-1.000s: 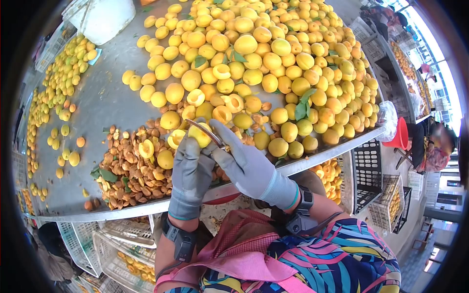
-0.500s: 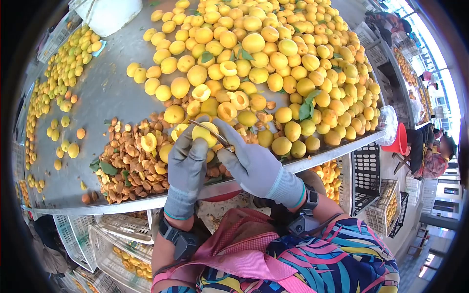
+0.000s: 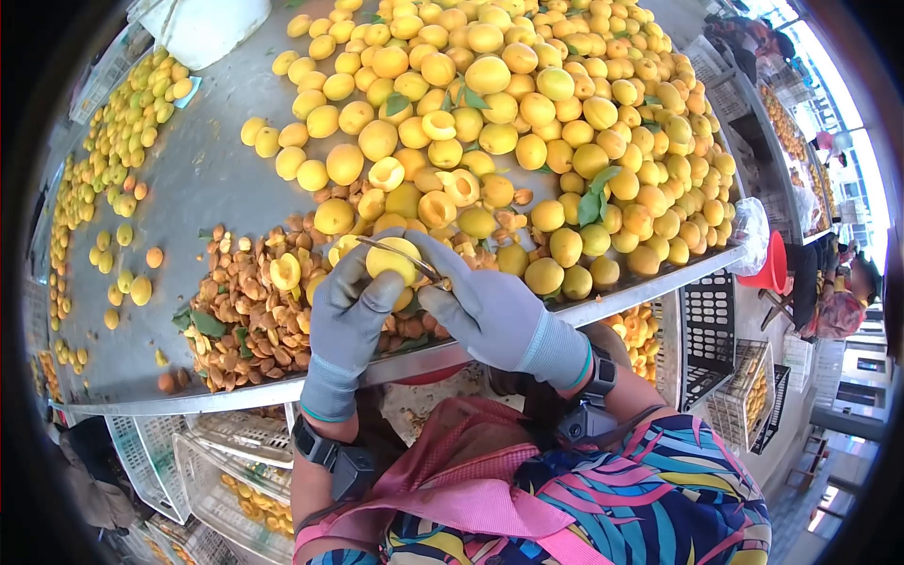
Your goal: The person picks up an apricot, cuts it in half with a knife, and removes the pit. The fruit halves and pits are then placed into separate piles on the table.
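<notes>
My left hand (image 3: 350,306), in a grey glove, pinches a yellow apricot (image 3: 387,266) between thumb and fingers above the table edge. My gloved right hand (image 3: 488,311) is closed on a slim knife (image 3: 422,266) whose thin blade lies across the upper side of that apricot. How deep the blade sits cannot be made out. Below and left of my hands is a heap of brown apricot pits (image 3: 250,320). Just beyond my fingers lie opened apricot halves (image 3: 436,209), and past them spreads a large pile of whole apricots (image 3: 565,113).
The metal table (image 3: 221,141) has greener fruit (image 3: 113,160) along its left side and a white bucket (image 3: 212,28) at the back. Crates (image 3: 226,490) of apricots stand beneath. To the right are a black crate (image 3: 708,325), a red bucket (image 3: 774,264) and a seated person (image 3: 838,315).
The knife blade has shifted slightly across the apricot, and the fruit looks turned a little. My left wrist has moved slightly left and down. Both hands keep their hold.
</notes>
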{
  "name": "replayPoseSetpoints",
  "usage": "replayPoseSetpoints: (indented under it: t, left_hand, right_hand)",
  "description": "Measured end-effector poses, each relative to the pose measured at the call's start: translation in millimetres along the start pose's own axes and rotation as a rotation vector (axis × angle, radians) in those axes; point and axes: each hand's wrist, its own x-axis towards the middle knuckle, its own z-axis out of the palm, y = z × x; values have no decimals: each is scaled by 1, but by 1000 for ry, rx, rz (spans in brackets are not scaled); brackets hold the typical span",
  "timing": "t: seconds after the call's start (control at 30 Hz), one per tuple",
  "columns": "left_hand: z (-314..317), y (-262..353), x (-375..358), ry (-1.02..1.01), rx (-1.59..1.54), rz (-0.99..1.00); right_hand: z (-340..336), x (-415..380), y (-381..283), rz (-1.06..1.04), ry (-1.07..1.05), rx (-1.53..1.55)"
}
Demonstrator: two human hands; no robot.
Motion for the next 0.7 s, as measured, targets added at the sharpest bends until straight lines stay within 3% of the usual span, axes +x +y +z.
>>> replayPoseSetpoints:
  t: [0.1,0.17,0.3,0.37,0.5,0.57,0.7]
  left_hand:
    - [1,-12,-1,28,-84,1]
    - [11,-14,-2,87,-509,-76]
    - [20,0,-4,97,-649,-123]
    - [8,16,-5,-34,-49,-6]
    - [3,2,-5,-24,95,-24]
    - [10,-8,-4,124,-253,-25]
    - [21,-11,-7,167,-609,-124]
  right_hand:
    - [5,3,3,-39,17,56]
    - [8,4,2,7,63,148]
    - [5,1,6,-57,94,120]
    - [-10,1,2,-45,-60,21]
    - [1,7,12,-70,-63,-74]
    - [7,9,9,-58,21,115]
    - [11,6,10,-30,52,172]
